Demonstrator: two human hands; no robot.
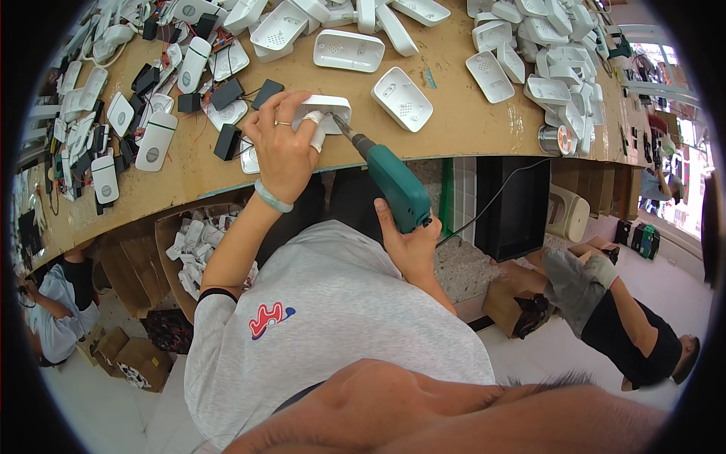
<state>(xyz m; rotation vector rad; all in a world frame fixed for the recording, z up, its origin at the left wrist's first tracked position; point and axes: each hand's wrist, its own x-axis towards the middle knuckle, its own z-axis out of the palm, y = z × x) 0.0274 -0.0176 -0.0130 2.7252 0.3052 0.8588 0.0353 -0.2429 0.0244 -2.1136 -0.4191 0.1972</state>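
At the table's near edge my left hand [284, 138] grips a white plastic shell [331, 104], fingers bent over its side. A ring, a white finger wrapping and a pale bangle show on that hand. My right hand [412, 248] is wrapped round the rear end of a green electric screwdriver [398, 187], which slants up and left. Its bit reaches to the inside of the shell; the exact contact point is too small to make out. Just right of the held shell lies another open white shell [402, 99], with a longer one [349, 51] beyond it.
Finished-looking white units [156, 141] with black blocks and wires crowd the table's left. White shells [563, 64] heap up at right, near a solder wire spool [555, 140]. Below stand a black bin [511, 208] and a box of white parts [198, 246]. Another person [631, 314] is at right.
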